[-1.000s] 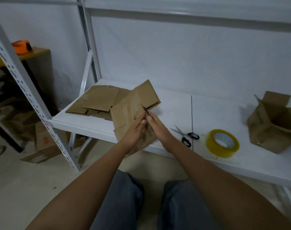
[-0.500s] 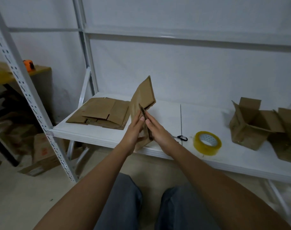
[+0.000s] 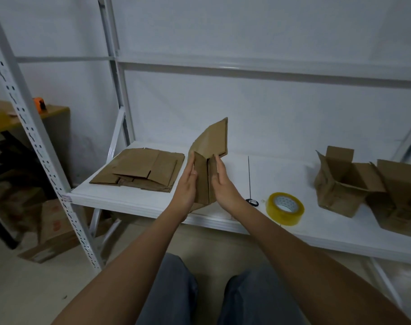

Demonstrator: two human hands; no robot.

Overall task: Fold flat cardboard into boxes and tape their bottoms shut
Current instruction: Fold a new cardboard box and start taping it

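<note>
Swung upright since a moment ago, the flat brown cardboard blank (image 3: 210, 158) stands above the white shelf's (image 3: 138, 202) front edge, pressed between straight-fingered left hand (image 3: 186, 187) and right hand (image 3: 223, 186); opening step, apparently, next calling for squaring its walls.

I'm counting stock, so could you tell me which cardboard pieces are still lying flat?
Only the flat cardboard stack at the shelf's left end. The held cardboard is being opened, and the two folded boxes stand right.

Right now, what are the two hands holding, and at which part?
Both hold one folded cardboard piece upright between them: the left hand on its left side, the right hand on its right side, near the lower half.
</note>
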